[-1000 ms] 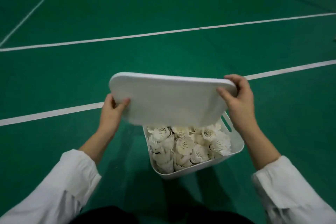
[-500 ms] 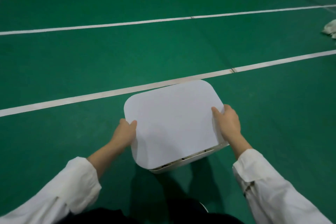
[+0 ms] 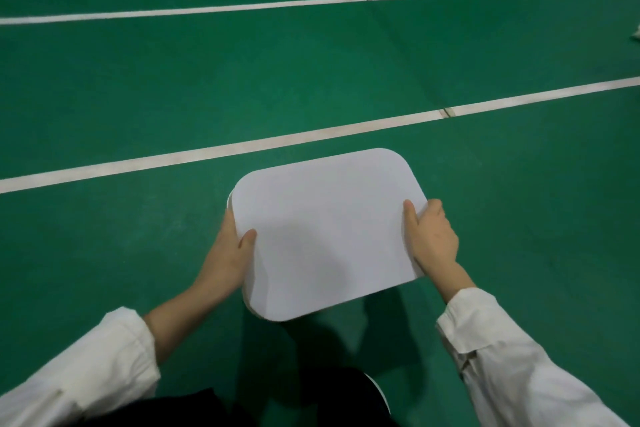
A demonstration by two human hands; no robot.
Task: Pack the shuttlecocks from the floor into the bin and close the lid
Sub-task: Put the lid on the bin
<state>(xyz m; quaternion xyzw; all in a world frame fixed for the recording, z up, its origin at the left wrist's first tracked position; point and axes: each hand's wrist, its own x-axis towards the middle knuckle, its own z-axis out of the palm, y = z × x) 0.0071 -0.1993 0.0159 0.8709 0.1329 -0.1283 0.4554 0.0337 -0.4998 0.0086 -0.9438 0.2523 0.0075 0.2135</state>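
A white rounded-rectangle lid (image 3: 329,229) lies flat over the white bin on the green floor, hiding the bin almost wholly; only a thin strip of bin rim (image 3: 229,199) shows at the lid's left edge. The shuttlecocks inside are hidden. My left hand (image 3: 230,253) grips the lid's left edge, thumb on top and fingers underneath. On the opposite edge my right hand (image 3: 431,234) holds the lid the same way.
Green court floor spreads all around, crossed by two white lines (image 3: 221,149) beyond the bin. A small white object (image 3: 636,32) lies at the far right edge. My dark trousers (image 3: 311,399) show at the bottom.
The lid, held tilted above the open bin a second ago, has come down flat onto it and now covers the shuttlecocks. Both hands moved down with it.
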